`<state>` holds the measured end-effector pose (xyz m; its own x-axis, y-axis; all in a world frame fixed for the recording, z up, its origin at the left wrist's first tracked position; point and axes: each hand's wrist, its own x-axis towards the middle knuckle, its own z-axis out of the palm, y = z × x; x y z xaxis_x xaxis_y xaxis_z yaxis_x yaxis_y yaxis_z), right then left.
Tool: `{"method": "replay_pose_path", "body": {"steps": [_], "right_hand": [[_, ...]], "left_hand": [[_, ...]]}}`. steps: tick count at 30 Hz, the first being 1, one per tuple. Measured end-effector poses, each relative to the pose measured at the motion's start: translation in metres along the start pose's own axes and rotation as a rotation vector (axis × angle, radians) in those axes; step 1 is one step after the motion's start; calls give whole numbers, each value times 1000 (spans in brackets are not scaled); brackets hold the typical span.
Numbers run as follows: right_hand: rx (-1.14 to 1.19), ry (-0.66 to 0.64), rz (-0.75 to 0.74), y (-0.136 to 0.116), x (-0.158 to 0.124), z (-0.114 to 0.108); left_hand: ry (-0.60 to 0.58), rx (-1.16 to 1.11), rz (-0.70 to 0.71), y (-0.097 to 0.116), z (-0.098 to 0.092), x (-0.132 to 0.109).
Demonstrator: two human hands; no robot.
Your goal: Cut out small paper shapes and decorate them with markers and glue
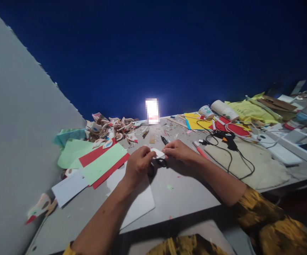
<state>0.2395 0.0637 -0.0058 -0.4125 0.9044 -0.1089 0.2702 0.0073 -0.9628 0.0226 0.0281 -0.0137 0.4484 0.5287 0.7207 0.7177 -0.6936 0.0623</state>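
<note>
Above the middle of the table, a small white paper piece (158,153) is stretched between my two hands. My left hand (140,162) pinches its left side with thumb and fingers. At its right edge, the fingertips of my right hand (179,150) are pressed together on the paper. Just below the piece, black loops that look like scissors handles (161,162) show; my left hand partly hides them. A black pen-like tool (164,140) lies beyond my right hand. White sheets (140,202) lie under my left forearm.
Left are red and green paper strips (105,164) and a heap of cut cardboard pieces (111,129). Right are a red-handled cutter (201,151), a black glue gun (229,141) with its cord on a beige cloth (249,163), and a power strip (294,145). A bright lamp (152,111) stands at the back.
</note>
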Motion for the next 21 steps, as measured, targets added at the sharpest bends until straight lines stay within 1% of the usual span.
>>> {"method": "replay_pose_path", "body": {"steps": [4, 9, 12, 21], "right_hand": [[27, 0, 21, -2, 0, -2], [56, -67, 47, -5, -3, -2], [95, -82, 58, -5, -3, -2], [122, -1, 62, 1, 3, -8]], "left_hand": [[9, 6, 39, 1, -1, 1], [50, 62, 55, 3, -3, 4], [39, 90, 87, 4, -4, 5], [-17, 97, 140, 5, -1, 2]]}}
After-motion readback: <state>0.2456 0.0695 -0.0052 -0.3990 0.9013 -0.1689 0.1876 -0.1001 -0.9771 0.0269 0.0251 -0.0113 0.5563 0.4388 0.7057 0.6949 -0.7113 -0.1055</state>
